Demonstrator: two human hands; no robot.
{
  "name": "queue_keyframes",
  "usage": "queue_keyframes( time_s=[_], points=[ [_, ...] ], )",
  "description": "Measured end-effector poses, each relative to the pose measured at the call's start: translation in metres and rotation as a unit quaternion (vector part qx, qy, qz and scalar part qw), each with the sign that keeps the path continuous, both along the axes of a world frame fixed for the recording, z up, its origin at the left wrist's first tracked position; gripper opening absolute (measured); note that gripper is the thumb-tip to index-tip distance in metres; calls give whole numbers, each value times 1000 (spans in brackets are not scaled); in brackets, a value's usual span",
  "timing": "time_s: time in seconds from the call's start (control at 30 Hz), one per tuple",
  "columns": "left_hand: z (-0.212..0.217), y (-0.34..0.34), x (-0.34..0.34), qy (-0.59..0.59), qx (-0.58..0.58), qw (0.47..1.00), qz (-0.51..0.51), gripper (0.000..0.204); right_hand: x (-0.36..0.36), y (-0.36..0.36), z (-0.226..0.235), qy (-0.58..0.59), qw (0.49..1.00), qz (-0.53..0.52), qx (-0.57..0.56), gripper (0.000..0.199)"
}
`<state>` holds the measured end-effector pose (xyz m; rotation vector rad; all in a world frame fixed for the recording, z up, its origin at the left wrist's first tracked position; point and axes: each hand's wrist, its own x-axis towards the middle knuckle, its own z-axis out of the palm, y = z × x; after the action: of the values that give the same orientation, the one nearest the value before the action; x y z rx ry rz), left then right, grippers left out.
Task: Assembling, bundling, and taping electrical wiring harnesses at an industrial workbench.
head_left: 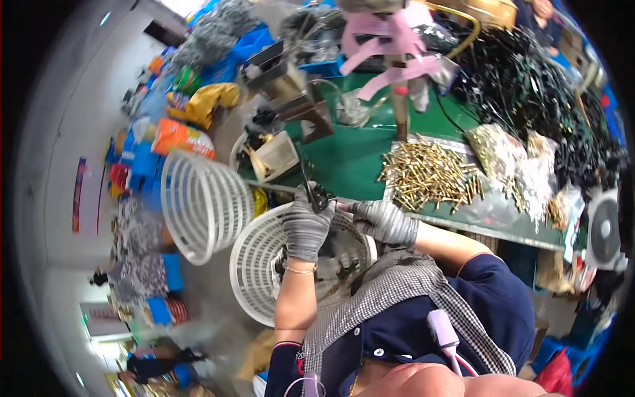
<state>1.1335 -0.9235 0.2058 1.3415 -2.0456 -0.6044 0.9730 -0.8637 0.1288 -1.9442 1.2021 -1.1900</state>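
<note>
My left hand [307, 227], in a grey striped glove, is closed around a small black part [321, 197] with a thin dark strand running up from it. My right hand [383, 221], gloved alike, has its fingertips pinched together right beside that part; whatever they hold is too small to make out. Both hands are over the rim of a white slatted basket [246, 278], at the near edge of the green table [344, 155]. Inside the basket lie dark pieces [347, 266]. To the right of my hands, a heap of brass-coloured pins [430, 172] covers a pale sheet.
Another white basket [205, 206] stands tilted at the left. A metal device [284, 89] and a pale tub [274, 157] are beyond my hands. A post [400, 112] with pink strips rises from the table. Black cables [529, 86] pile up at the right, near clear bags [503, 155].
</note>
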Motion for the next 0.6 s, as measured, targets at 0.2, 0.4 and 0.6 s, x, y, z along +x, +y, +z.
queue_keyframes(
  time_s=[0.2, 0.4, 0.6],
  points=[
    [-2, 3, -16, -83, -30, 996, -28, 38, -4, 14, 7, -58, 995, -41, 68, 56],
    [-1, 2, -24, -80, -35, 994, -69, 39, -12, 9, -1, -108, 991, -13, 76, 58],
    [-21, -4, -21, -7, -37, 995, -93, 35, -15, 5, -1, -74, 997, -37, 11, 57]
  ],
)
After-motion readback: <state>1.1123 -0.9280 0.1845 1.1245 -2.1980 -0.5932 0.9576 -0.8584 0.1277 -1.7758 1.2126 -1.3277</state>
